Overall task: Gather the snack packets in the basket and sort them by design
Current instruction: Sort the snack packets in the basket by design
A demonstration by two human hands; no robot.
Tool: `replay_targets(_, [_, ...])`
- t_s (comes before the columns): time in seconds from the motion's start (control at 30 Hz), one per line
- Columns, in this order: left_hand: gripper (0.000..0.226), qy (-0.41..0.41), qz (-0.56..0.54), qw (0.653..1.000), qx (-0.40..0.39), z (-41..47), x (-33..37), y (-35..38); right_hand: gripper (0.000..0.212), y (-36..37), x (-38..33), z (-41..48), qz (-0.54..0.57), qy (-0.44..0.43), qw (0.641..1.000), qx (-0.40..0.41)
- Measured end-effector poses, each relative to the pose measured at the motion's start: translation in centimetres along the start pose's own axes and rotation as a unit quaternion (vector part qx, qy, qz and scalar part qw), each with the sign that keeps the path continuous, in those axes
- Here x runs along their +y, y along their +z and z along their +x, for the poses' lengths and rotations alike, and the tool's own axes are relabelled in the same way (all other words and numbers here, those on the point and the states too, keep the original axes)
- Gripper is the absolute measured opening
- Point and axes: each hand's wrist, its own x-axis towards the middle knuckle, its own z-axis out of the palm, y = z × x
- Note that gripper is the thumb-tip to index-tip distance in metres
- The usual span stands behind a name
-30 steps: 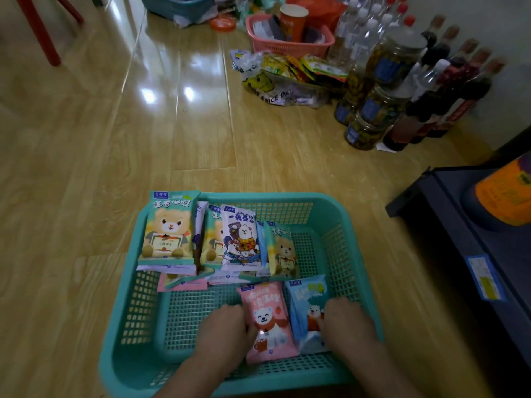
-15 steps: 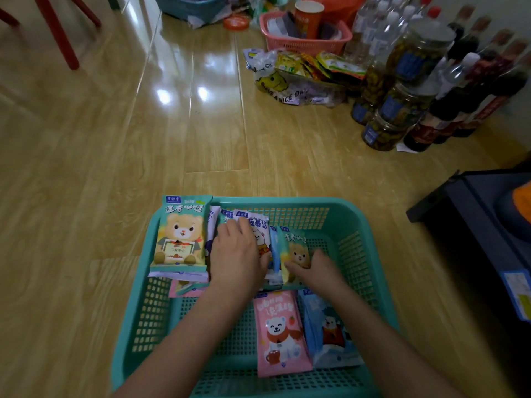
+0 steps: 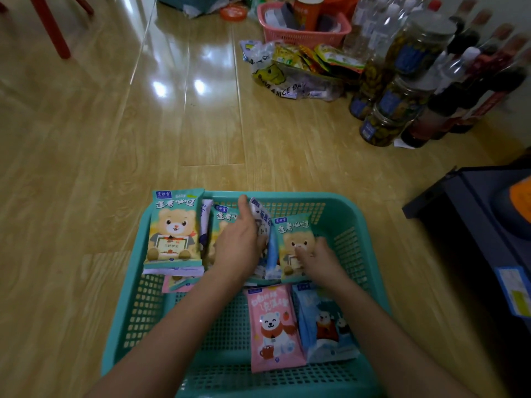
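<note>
- Both hands have left the near pink and blue packets and gone up to the far row. The white packet, flat a moment ago, now stands tilted on its edge.
- Nearest, the pink packet (image 3: 273,326) and the blue packet (image 3: 326,326) lie side by side, touching, on the bottom of the teal basket (image 3: 138,311).
- The left hand (image 3: 238,242) grasps the white packet (image 3: 260,216), thumb pointing up, above the middle bear packet (image 3: 222,216).
- The right hand (image 3: 321,261) has its fingertips on the right bear packet (image 3: 293,234), just beside the white one. I cannot tell whether it pinches or only presses.
- The left bear packet (image 3: 173,228) lies over the basket's far-left rim, on top of other packets.
- Well beyond, on the wooden floor (image 3: 115,124), are a clear snack bag (image 3: 287,79), jars (image 3: 382,124), dark bottles (image 3: 459,104) and a pink basket (image 3: 301,35).
</note>
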Motion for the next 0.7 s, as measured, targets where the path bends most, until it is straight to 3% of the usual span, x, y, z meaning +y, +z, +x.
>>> replay_targets(0.1, [0.061, 0.028, -0.166, 0.985, 0.037, -2.6, -0.2, -1.2, 0.029, -1.6, -0.3, -2.1, 0.070, -0.020, 0.997, 0.030])
replay_targets(0.2, [0.043, 0.019, -0.313, 0.950, -0.008, -7.0, -1.2, -3.6, 0.021, -3.0, -0.5, -4.8, 0.159, -0.003, 0.986, 0.044])
replay_targets(0.3, [0.022, -0.012, -0.367, 0.928, -0.062, -11.0, -3.6, -5.0, 0.008, -3.0, -0.2, -8.0, 0.240, 0.019, 0.970, -0.035])
replay_targets(0.4, [0.021, -0.083, -0.348, 0.930, -0.088, -13.2, -6.0, -4.7, 0.014, -0.8, 1.0, -10.2, 0.248, 0.048, 0.957, -0.144])
replay_targets(0.53, [0.028, -0.144, -0.308, 0.928, -0.150, -13.8, -9.1, -3.5, 0.036, 2.7, 1.9, -10.6, 0.192, 0.039, 0.953, -0.229])
replay_targets(0.6, [0.023, -0.152, -0.260, 0.943, -0.144, -13.5, -10.6, -2.8, 0.033, 4.5, 1.6, -10.5, 0.155, 0.050, 0.952, -0.260])
replay_targets(0.7, [0.012, -0.151, -0.122, 0.973, -0.127, -12.5, -12.0, -1.9, 0.020, 6.8, 0.7, -10.3, 0.076, 0.056, 0.966, -0.240])
